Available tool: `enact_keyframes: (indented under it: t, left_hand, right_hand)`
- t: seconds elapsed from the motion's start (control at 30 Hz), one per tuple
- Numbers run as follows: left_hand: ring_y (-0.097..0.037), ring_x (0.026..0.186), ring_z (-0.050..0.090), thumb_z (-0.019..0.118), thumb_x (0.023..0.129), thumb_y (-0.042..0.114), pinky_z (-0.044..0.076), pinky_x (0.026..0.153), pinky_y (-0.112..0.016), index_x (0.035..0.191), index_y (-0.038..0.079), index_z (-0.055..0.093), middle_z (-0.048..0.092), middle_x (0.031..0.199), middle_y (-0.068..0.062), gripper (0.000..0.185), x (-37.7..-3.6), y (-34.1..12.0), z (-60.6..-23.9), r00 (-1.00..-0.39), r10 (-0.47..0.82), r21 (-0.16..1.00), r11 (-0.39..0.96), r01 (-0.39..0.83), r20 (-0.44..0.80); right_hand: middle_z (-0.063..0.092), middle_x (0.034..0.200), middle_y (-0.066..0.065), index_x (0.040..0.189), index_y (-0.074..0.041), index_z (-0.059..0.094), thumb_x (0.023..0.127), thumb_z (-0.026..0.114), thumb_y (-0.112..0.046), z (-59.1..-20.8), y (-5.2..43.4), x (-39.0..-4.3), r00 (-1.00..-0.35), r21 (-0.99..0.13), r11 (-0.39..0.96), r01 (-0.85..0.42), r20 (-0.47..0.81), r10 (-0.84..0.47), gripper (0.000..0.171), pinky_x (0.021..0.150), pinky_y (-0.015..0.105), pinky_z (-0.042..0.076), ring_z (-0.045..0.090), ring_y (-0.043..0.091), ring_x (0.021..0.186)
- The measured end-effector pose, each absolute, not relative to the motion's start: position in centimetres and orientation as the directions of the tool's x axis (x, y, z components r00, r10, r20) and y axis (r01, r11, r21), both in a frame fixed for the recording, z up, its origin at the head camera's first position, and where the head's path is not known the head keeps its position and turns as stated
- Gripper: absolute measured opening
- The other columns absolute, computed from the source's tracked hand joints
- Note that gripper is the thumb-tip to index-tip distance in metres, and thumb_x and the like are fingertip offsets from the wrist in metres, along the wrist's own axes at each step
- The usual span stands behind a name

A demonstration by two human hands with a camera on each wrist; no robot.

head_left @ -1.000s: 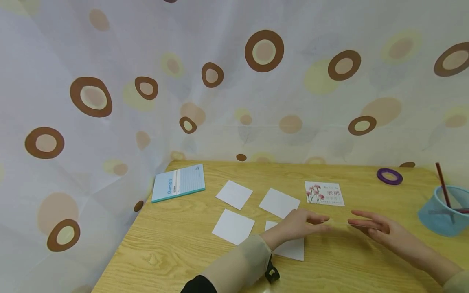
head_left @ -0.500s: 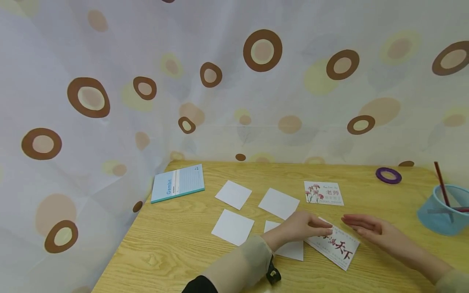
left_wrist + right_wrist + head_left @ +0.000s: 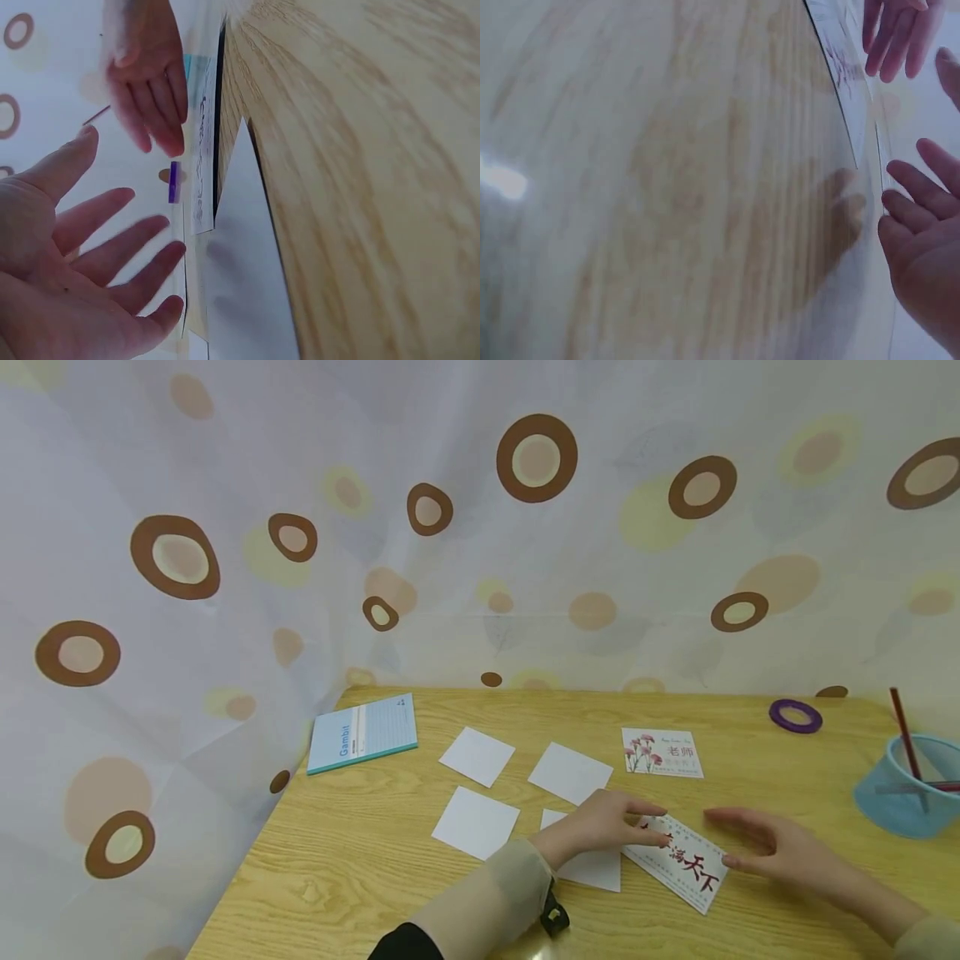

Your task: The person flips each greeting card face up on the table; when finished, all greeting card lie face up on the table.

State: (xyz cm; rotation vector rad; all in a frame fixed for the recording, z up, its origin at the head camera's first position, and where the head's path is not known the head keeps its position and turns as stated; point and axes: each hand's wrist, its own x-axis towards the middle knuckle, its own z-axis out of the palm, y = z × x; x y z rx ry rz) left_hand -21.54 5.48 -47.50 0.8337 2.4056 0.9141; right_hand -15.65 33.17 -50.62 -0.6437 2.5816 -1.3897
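Note:
A white card with large red characters (image 3: 684,862) lies face up on the wooden table (image 3: 360,877), near its front edge. My left hand (image 3: 637,825) hovers at the card's left corner with its fingers straight and spread; in the left wrist view the left hand (image 3: 97,270) shows an empty palm. Just right of the card is my right hand (image 3: 738,839), fingers relaxed and holding nothing. The right wrist view shows the right hand (image 3: 922,247) beside the card's edge (image 3: 847,75). Part of a blank white card (image 3: 592,867) lies under my left wrist.
Blank white cards (image 3: 477,757) (image 3: 570,773) (image 3: 476,822) lie left of the hands, and a flower-printed card (image 3: 662,752) behind them. A blue notebook (image 3: 363,744) sits far left. A purple tape ring (image 3: 795,716) and a blue cup (image 3: 900,797) with pencils stand right. A dotted curtain (image 3: 225,610) closes off back and left.
The card with red characters, held edge-on between both hands a second ago, now lies flat and face up. Both hands have let go; the right has drawn slightly away.

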Motion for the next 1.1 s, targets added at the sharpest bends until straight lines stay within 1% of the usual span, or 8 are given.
enact_keyframes:
  t: [0.13, 0.27, 0.37, 0.57, 0.73, 0.87, 1.0, 1.1]
  left_hand:
    - [-0.005, 0.128, 0.054, 0.072, 0.088, 0.046, 0.046, 0.102, -0.023, 0.134, 0.031, 0.063, 0.06, 0.136, 0.014, 0.049, -21.6, 5.4, -47.6, -0.735, 0.653, 0.669, 0.63, 0.394, -0.182]
    - [-0.005, 0.131, 0.051, 0.072, 0.089, 0.046, 0.044, 0.105, -0.022, 0.135, 0.031, 0.062, 0.057, 0.139, 0.016, 0.05, -21.7, 5.3, -47.8, -0.716, 0.668, 0.641, 0.643, 0.418, -0.203]
    - [-0.004, 0.132, 0.05, 0.069, 0.09, 0.047, 0.04, 0.108, -0.02, 0.138, 0.028, 0.06, 0.056, 0.141, 0.015, 0.052, -21.8, 5.4, -47.9, -0.679, 0.705, 0.584, 0.645, 0.494, -0.205]
    - [-0.01, 0.144, 0.037, 0.061, 0.093, 0.054, 0.026, 0.119, -0.023, 0.136, 0.035, 0.06, 0.054, 0.14, 0.024, 0.047, -21.8, 5.5, -48.0, -0.618, 0.754, 0.38, 0.65, 0.658, -0.221]
    - [-0.01, 0.149, 0.028, 0.06, 0.092, 0.058, 0.025, 0.121, -0.027, 0.131, 0.041, 0.062, 0.05, 0.139, 0.033, 0.043, -21.6, 5.6, -48.1, -0.63, 0.729, 0.314, 0.684, 0.658, -0.268]
    - [-0.019, 0.15, 0.024, 0.059, 0.092, 0.059, 0.028, 0.12, -0.038, 0.132, 0.043, 0.06, 0.045, 0.144, 0.032, 0.043, -21.4, 5.6, -48.0, -0.646, 0.712, 0.281, 0.702, 0.654, -0.276]
    - [-0.026, 0.15, 0.022, 0.059, 0.092, 0.061, 0.028, 0.119, -0.043, 0.134, 0.046, 0.056, 0.042, 0.148, 0.029, 0.045, -21.1, 5.8, -47.8, -0.654, 0.701, 0.231, 0.712, 0.663, -0.284]
    - [-0.028, 0.151, 0.021, 0.056, 0.092, 0.063, 0.028, 0.119, -0.043, 0.136, 0.048, 0.053, 0.04, 0.15, 0.028, 0.047, -20.9, 6.0, -47.9, -0.667, 0.688, 0.192, 0.723, 0.664, -0.286]
  right_hand:
    - [0.059, 0.136, 0.024, 0.131, -0.009, 0.062, 0.079, 0.083, -0.028, -51.6, 32.9, -15.0, -0.894, -0.617, 0.664, -0.422, 0.158, -0.42, 0.059, 0.097, -0.007, 0.011, 0.016, -0.03, 0.125]
    - [0.05, 0.143, 0.027, 0.127, -0.011, 0.065, 0.074, 0.086, -0.034, -52.4, 32.9, -14.7, -0.867, -0.512, 0.705, -0.491, 0.207, -0.454, 0.062, 0.096, -0.007, 0.0, -0.002, -0.028, 0.132]
    - [0.046, 0.147, 0.027, 0.126, -0.01, 0.066, 0.074, 0.086, -0.035, -52.6, 32.9, -14.7, -0.86, -0.479, 0.716, -0.507, 0.221, -0.46, 0.061, 0.097, -0.005, -0.004, -0.008, -0.023, 0.136]
    - [0.045, 0.145, 0.033, 0.128, -0.013, 0.065, 0.079, 0.082, -0.033, -52.2, 32.8, -14.6, -0.87, -0.506, 0.714, -0.484, 0.195, -0.452, 0.056, 0.098, 0.0, -0.009, -0.011, -0.021, 0.137]
    - [0.045, 0.144, 0.035, 0.127, -0.016, 0.066, 0.08, 0.081, -0.03, -51.9, 32.8, -14.6, -0.872, -0.531, 0.7, -0.478, 0.192, -0.449, 0.052, 0.098, 0.0, -0.008, -0.01, -0.023, 0.136]
    - [0.043, 0.152, 0.017, 0.122, -0.016, 0.069, 0.078, 0.083, -0.028, -52.0, 32.9, -14.5, -0.858, -0.498, 0.702, -0.51, 0.238, -0.455, 0.048, 0.1, -0.004, -0.005, -0.008, -0.022, 0.138]
    - [0.028, 0.15, -0.017, 0.116, -0.019, 0.071, 0.076, 0.085, -0.025, -52.5, 33.2, -14.6, -0.845, -0.48, 0.696, -0.534, 0.279, -0.456, 0.043, 0.101, -0.004, -0.004, -0.007, -0.02, 0.14]
    - [0.024, 0.148, -0.024, 0.112, -0.02, 0.072, 0.073, 0.087, -0.025, -52.7, 33.3, -14.7, -0.839, -0.465, 0.699, -0.544, 0.298, -0.455, 0.041, 0.102, -0.003, -0.004, -0.006, -0.019, 0.141]
